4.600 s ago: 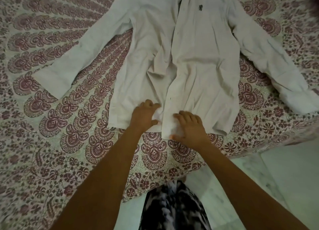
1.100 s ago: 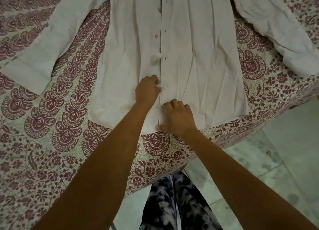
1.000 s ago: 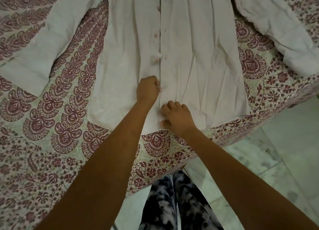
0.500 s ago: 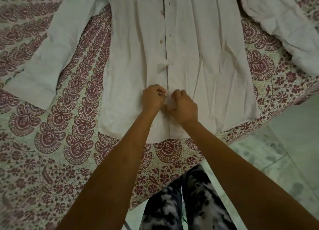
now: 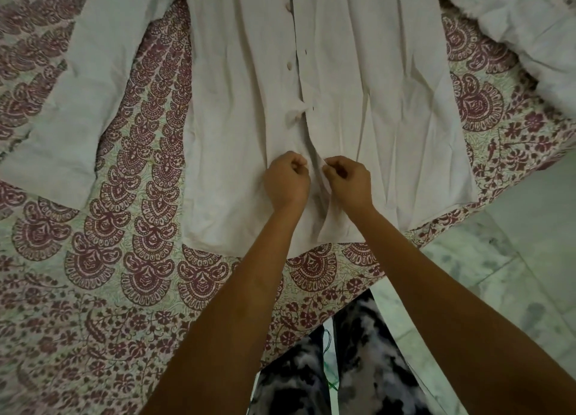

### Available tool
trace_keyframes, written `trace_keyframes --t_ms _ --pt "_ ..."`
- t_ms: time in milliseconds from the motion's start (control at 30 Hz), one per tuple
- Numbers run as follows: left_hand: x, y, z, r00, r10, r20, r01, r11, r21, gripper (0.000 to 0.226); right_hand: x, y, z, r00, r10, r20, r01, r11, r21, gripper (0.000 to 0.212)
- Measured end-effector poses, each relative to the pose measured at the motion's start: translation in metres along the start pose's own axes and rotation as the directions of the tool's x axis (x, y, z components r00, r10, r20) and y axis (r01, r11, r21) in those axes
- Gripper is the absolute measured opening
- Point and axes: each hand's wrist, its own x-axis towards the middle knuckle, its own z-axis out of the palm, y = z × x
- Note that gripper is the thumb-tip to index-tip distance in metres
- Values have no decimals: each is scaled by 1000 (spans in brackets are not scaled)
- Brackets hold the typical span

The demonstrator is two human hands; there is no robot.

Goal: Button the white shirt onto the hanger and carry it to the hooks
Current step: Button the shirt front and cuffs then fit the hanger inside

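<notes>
The white shirt [image 5: 367,81] lies front-up and spread flat on the patterned bedspread [image 5: 93,274], sleeves out to both sides. Its front panels meet down the middle, with small buttons showing along the left placket. My left hand [image 5: 286,180] pinches the left front edge low on the shirt. Close beside it, my right hand [image 5: 349,180] pinches the right front edge and lifts a small fold of cloth. The collar and any hanger are out of frame at the top.
The bed's edge runs diagonally at the lower right, with pale tiled floor [image 5: 498,274] beyond it. My legs in dark mottled trousers [image 5: 311,383] stand against the bed's edge below my arms.
Both hands have moved up from the hem and come together at the placket. The right hand went from lying flat on the cloth to pinching the right edge.
</notes>
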Motion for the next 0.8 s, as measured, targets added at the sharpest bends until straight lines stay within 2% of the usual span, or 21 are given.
trace_keyframes --t_ms 133,233,367,467,567,633,700,800 --pt "-12 8 5 999 9 33 -8 999 -37 16 -10 3 0 993 117 -12 -108 949 294 12" --pt "-20 12 6 995 -14 96 26 992 -124 12 -14 3 1 977 213 -28 -183 894 409 12" --pt "-25 11 2 986 -126 113 155 939 -305 8 -17 4 -2 979 206 -1 -188 895 405 11" --pt "-28 12 1 979 -143 142 189 900 -392 14 -15 6 -7 983 183 31 -181 915 361 13" --pt "-29 18 2 976 -146 159 189 936 -299 8 -12 8 -13 982 185 49 -190 921 340 15" --pt "-28 14 1 973 -136 188 156 983 -98 11 -11 9 -18 978 202 42 -204 916 345 15" --pt "-29 6 -2 954 -156 255 148 988 52 12 -11 11 -22 977 210 37 -211 922 325 15" --pt "-32 -4 -7 936 -185 299 156 981 119 12 -12 13 -26 985 158 65 -169 954 248 24"
